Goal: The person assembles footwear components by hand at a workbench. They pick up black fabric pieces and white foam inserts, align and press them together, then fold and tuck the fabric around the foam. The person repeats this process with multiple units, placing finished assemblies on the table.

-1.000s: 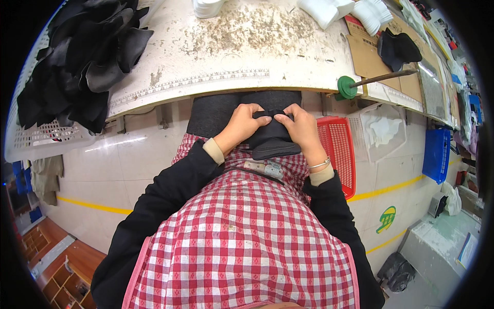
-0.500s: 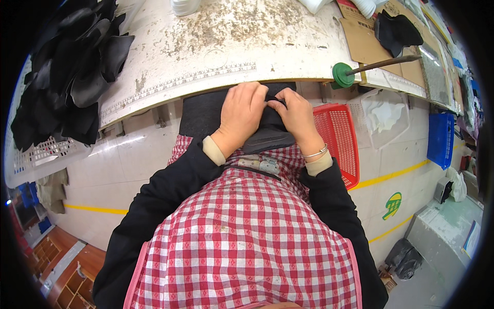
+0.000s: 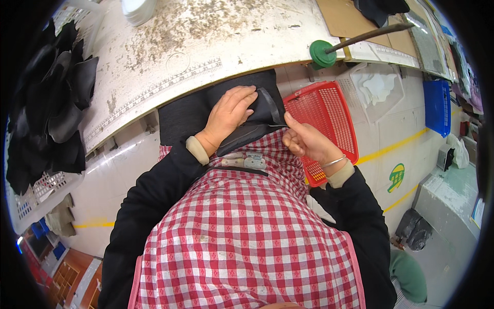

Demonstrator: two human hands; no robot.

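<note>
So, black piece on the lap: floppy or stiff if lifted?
Black piece probably floppy: it lies draped across the lap. Likely light, since it looks thin at the edge the right hand pinches. Its shiny strip may be slicker than the matte parts.

The apron (image 3: 242, 237) was checked in red and white, with pink edging (image 3: 356, 268). The handled cloth (image 3: 265, 114) was black, as were the 2 sleeves (image 3: 149, 206); the cuffs (image 3: 197, 150) were cream. The basket (image 3: 347, 131) was red, the bin (image 3: 437, 108) blue, the worktop (image 3: 206, 44) white with brown blotches.
</note>
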